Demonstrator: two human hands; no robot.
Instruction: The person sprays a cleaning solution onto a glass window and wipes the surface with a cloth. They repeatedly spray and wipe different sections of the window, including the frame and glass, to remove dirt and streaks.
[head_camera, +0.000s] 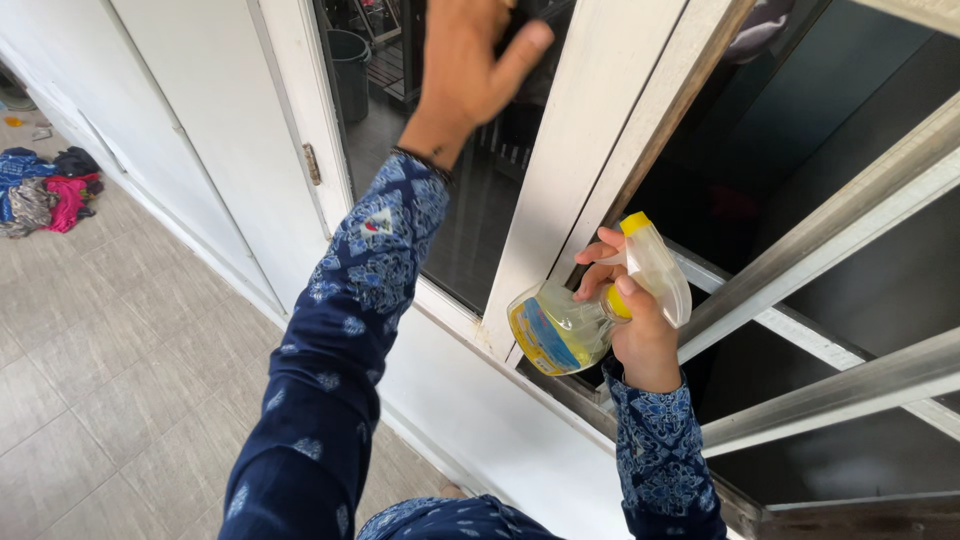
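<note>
My right hand (640, 335) grips the neck of a clear spray bottle (560, 330) with yellowish liquid, a blue and yellow label, a white trigger head and a yellow nozzle tip. The bottle is tilted, nozzle up, close to the white window frame (575, 150). My left hand (465, 70) is raised against the dark glass pane (470, 220) at the top of the view, thumb spread to the right. Its fingers are cut off by the top edge, so what lies under them is hidden. Both arms wear dark blue patterned sleeves.
Metal-framed window sashes (850, 220) stand open at the right over a dark interior. A white door (210, 120) with a hinge stands to the left. A pile of coloured clothes (45, 190) lies on the grey tiled floor (110, 360). A grey bin (350, 70) shows through the glass.
</note>
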